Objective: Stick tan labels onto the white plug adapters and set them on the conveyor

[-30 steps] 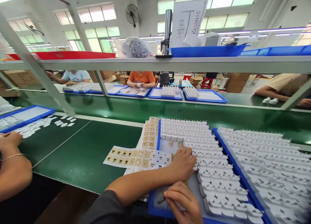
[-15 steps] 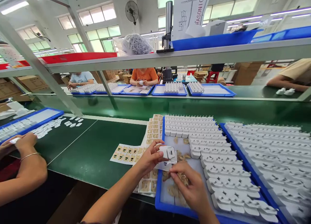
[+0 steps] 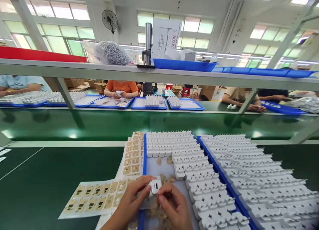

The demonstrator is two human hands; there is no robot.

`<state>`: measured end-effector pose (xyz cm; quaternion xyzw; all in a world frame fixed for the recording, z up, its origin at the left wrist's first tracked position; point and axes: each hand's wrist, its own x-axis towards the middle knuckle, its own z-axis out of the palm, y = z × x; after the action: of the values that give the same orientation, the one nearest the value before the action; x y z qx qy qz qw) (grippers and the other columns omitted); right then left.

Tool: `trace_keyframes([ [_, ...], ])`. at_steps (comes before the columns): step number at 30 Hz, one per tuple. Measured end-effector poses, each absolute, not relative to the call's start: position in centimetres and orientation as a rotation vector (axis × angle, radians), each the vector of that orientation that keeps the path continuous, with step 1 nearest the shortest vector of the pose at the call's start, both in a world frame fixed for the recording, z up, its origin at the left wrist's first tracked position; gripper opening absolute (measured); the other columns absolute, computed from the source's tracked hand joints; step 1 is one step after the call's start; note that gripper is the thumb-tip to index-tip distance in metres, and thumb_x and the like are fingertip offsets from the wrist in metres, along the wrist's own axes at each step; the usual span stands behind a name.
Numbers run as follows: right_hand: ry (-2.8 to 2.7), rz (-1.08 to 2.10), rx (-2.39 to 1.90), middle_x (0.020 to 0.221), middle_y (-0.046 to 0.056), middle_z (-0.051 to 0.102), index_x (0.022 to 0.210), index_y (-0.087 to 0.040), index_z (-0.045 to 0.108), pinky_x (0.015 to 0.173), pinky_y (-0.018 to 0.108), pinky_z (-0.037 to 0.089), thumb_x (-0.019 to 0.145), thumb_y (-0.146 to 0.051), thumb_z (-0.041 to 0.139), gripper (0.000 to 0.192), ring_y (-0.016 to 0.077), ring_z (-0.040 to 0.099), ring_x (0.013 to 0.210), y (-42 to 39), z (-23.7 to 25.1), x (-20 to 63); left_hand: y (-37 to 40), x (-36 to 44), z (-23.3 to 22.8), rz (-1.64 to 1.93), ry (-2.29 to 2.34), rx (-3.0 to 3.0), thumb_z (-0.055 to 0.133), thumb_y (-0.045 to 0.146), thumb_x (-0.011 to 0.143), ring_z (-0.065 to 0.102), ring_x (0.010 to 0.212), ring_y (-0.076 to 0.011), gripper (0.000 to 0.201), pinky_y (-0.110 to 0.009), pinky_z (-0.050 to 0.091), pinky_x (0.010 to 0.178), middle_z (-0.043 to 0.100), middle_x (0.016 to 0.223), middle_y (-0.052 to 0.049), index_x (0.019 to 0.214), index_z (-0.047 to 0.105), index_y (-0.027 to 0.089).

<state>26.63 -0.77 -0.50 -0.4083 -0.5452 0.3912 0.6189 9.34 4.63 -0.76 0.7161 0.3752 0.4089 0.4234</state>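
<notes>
Now you've drawn the white charger (image 3: 155, 186) in close, left hand (image 3: 132, 198) and right hand (image 3: 173, 208) fingers both clamped on it, ready for labelling

Tabletop (image 3: 50, 176): dark green, right in front of you.
Blue tray (image 3: 144, 150): yours, flat on the tabletop, rows of white chargers inside.
Second blue tray (image 3: 225, 185): touching the first on its right, also full.
Label sheets (image 3: 99, 197): on the tabletop, against your tray's left edge.
</notes>
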Motion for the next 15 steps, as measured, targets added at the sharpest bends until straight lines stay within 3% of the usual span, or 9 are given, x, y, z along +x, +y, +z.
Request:
trace_keyframes([
  [6, -1.288, 0.913, -0.919, 0.076, 0.004, 0.066, 0.088, -0.023, 0.069, 0.061, 0.025, 0.051, 0.092, -0.050, 0.060, 0.028, 0.0156, 0.062, 0.066, -0.8, -1.4, 26.4, 4.6, 9.1, -1.4, 1.025, 0.933, 1.908, 0.068, 0.056, 0.081, 0.069, 0.112, -0.0316, 0.049, -0.043, 0.057, 0.098, 0.073, 0.123, -0.006, 0.124, 0.069, 0.032],
  [15, -1.266, 0.745, -1.093, 0.079, 0.003, 0.067, 0.088, -0.022, 0.070, 0.068, 0.026, 0.056, 0.090, -0.033, 0.066, 0.012, 0.0167, 0.065, 0.074, -1.3, 0.4, 27.2, 4.5, 9.1, -0.6, 1.080, 0.811, 1.912, 0.070, 0.045, 0.085, 0.067, 0.115, -0.0272, 0.043, -0.040, 0.053, 0.102, 0.073, 0.121, -0.011, 0.121, 0.068, 0.022],
])
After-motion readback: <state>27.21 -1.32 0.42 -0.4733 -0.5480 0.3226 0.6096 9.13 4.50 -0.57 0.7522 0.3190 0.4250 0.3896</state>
